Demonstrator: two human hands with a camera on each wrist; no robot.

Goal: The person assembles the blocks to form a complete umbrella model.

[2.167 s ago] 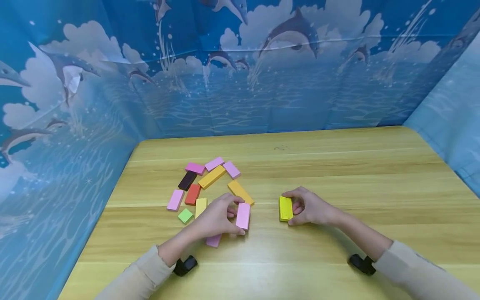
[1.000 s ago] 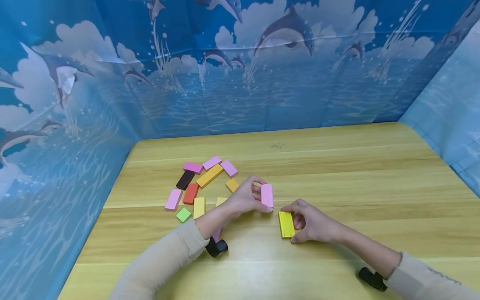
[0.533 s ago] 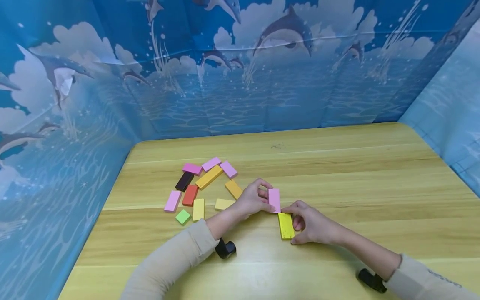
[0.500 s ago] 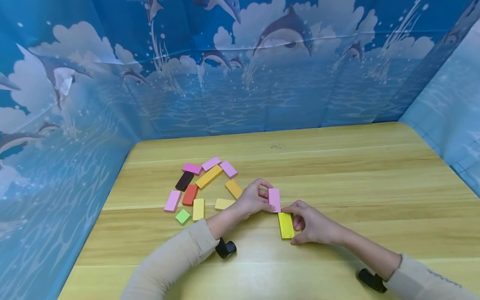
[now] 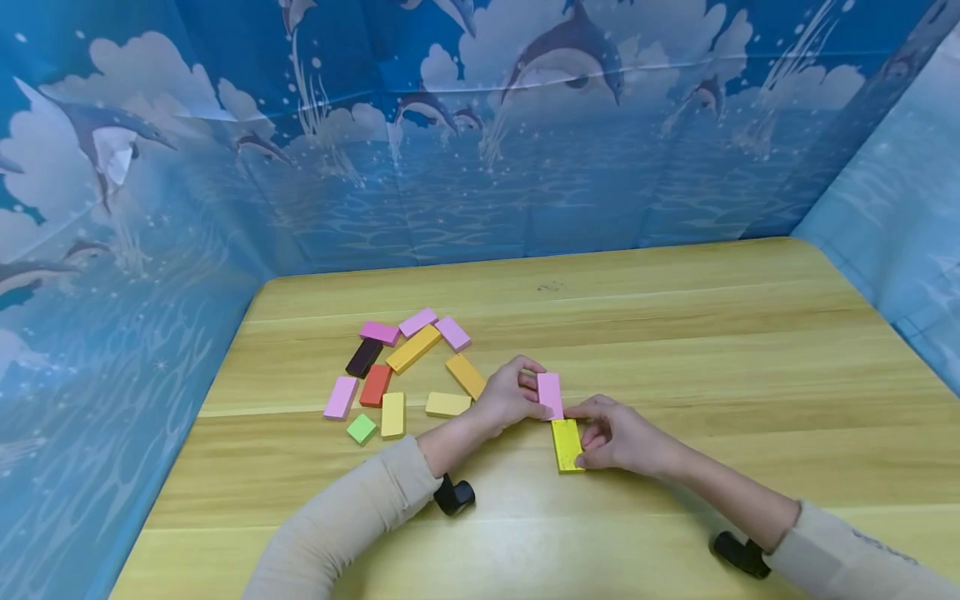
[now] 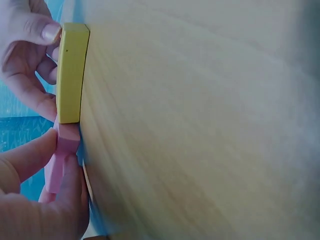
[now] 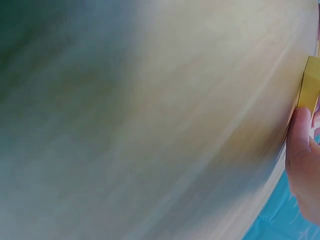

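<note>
My left hand [image 5: 504, 398] pinches a light pink block [image 5: 550, 395] by its ends, near the middle of the table. Just in front of it lies a bright yellow block [image 5: 567, 446], its far end meeting the pink block's near end. The fingers and thumb of my right hand [image 5: 621, 435] hold the yellow block from its right side. In the left wrist view the yellow block [image 6: 72, 75] and the pink block [image 6: 66, 139] sit end to end. The right wrist view catches only part of the yellow block [image 7: 311, 82] beside the right thumb.
Left of my hands, several loose blocks lie on the wooden table [image 5: 712, 333], among them a red block [image 5: 376, 386], a dark brown block [image 5: 364, 357], a green block [image 5: 362, 429] and a long orange block [image 5: 414, 349]. A blue dolphin-print curtain [image 5: 450, 200] borders the table's back and sides.
My left hand has carried the pink block rightward from the loose blocks to the yellow block's far end. The right hand drew the yellow block nearer, then shifted its grip slightly.
</note>
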